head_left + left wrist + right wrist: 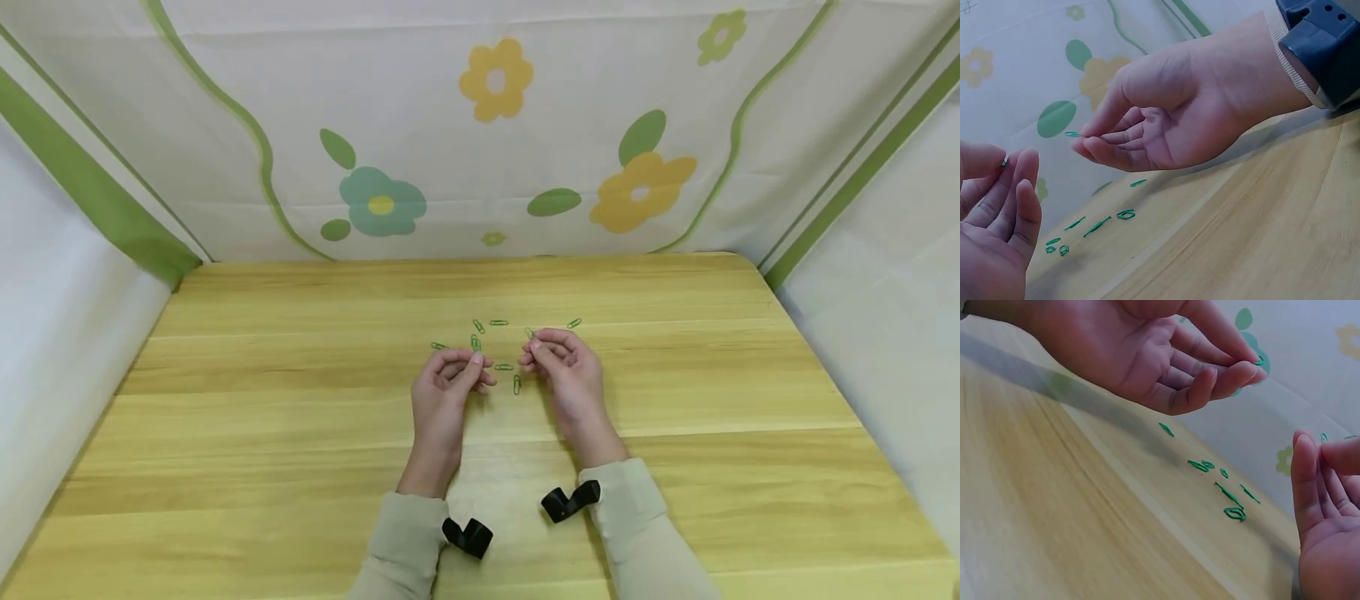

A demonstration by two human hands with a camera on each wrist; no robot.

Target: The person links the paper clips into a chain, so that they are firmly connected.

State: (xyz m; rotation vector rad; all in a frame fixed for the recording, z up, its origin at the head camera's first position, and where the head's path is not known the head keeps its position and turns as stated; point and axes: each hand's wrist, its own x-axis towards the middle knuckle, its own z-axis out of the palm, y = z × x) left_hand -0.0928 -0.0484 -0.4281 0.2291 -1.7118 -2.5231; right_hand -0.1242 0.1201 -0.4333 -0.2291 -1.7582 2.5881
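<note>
My left hand pinches a green paper clip between thumb and fingertip, held above the table. To its right, my right hand pinches another green paper clip by one end, its loop poking past the fingertips. The hands are apart, and the two held clips do not touch. Several more green paper clips lie scattered around and beyond the fingers: one flat clip between the hands, one clip pointing toward me, and one clip beyond the right hand.
The wooden table reaches back to a white curtain printed with flowers. White cloth also hangs at both sides. A black strap stands out from the left cuff, and another black strap from the right cuff.
</note>
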